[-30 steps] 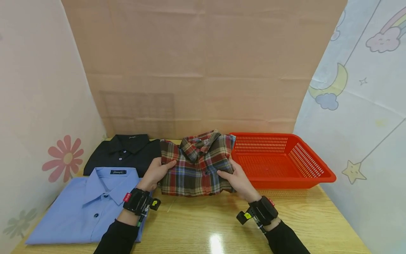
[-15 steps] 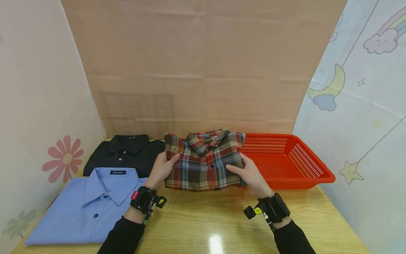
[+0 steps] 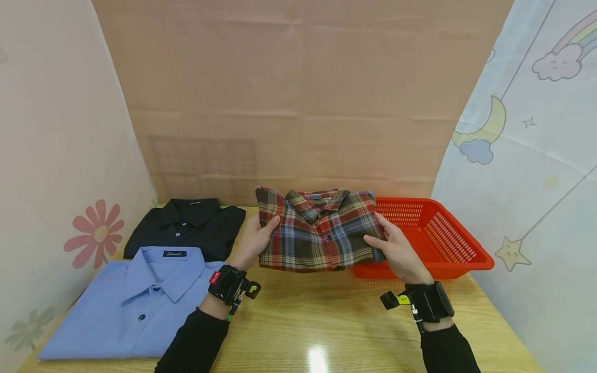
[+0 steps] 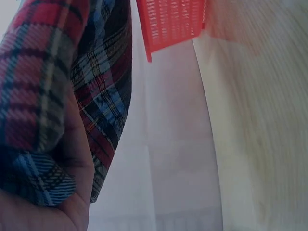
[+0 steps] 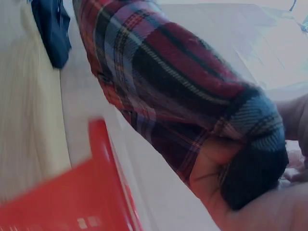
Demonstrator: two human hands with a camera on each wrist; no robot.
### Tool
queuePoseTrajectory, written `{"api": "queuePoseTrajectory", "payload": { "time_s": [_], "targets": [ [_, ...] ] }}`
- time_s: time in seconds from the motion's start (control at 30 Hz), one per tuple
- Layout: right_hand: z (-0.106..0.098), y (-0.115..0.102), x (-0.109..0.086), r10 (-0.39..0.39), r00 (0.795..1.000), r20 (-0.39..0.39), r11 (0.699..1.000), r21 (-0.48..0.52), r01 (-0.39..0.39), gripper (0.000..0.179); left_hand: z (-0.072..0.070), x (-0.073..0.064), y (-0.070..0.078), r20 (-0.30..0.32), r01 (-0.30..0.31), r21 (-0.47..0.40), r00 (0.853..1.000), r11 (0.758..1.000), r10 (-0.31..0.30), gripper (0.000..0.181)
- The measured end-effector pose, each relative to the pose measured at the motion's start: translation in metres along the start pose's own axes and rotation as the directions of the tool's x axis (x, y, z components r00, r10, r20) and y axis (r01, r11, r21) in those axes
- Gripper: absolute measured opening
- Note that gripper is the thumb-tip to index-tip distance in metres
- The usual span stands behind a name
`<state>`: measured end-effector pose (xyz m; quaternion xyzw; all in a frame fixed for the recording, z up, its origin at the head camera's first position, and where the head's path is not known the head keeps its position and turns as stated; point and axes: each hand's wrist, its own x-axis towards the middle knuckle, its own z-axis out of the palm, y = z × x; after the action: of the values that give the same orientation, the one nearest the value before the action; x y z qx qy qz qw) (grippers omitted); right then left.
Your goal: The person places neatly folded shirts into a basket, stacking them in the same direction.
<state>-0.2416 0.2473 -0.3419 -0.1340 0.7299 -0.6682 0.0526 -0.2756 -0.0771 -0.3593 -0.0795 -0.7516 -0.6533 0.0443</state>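
Observation:
Between both hands hangs a folded plaid shirt [image 3: 322, 233], red, dark and cream with blue lines, collar toward the back. My left hand [image 3: 254, 239] grips its left edge, thumb on top and fingers beneath. On the opposite edge, my right hand [image 3: 398, 251] holds it the same way. Both wrist views show the shirt [image 4: 103, 91] raised above the table, with fingers curled under the cloth. Just right of the shirt stands a red plastic basket [image 3: 459, 259]; the shirt's right part covers the basket's left end in the head view.
A folded light blue shirt [image 3: 135, 311] lies on the wooden table [image 3: 298, 321] at the left. Behind it lies a folded black shirt [image 3: 186, 228]. Brown paper [image 3: 298, 103] covers the back wall, and a patterned wall [image 3: 536, 181] borders the right.
Both hands have carried the plaid shirt to the right and slightly up, away from the black shirt and over the basket's left end. The basket and the other shirts have stayed in place.

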Motion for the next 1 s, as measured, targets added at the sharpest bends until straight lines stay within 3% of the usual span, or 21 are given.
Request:
{"api": "queuePoseTrajectory", "payload": {
  "time_s": [0.17, 0.3, 0.53, 0.77, 1.0],
  "targets": [
    [-0.011, -0.004, -0.005, -0.006, 0.997, -0.075, 0.993, -0.115, -0.002, 0.073, 0.015, 0.007, 0.01, 0.026, 0.011, -0.021, 1.0, 1.0, -0.01, 0.028],
    [-0.021, -0.008, -0.009, -0.021, 0.994, -0.111, 0.98, -0.198, -0.001, 0.072, 0.024, 0.011, 0.019, 0.082, 0.034, -0.038, 0.996, 0.999, -0.031, 0.03],
    [-0.042, -0.012, -0.016, -0.047, 0.986, -0.162, 0.97, -0.245, 0.006, 0.072, 0.047, 0.017, 0.029, 0.177, 0.067, -0.065, 0.983, 0.996, -0.054, 0.029],
    [-0.061, -0.014, -0.021, -0.099, 0.968, -0.229, 0.949, -0.315, 0.023, 0.07, 0.072, 0.022, 0.04, 0.207, 0.045, -0.093, 0.978, 0.995, -0.025, 0.03],
    [-0.076, -0.012, -0.026, -0.078, 0.963, -0.257, 0.942, -0.336, -0.014, 0.07, 0.093, 0.028, 0.039, 0.214, 0.055, -0.112, 0.976, 0.992, -0.03, 0.032]
  ]
}}
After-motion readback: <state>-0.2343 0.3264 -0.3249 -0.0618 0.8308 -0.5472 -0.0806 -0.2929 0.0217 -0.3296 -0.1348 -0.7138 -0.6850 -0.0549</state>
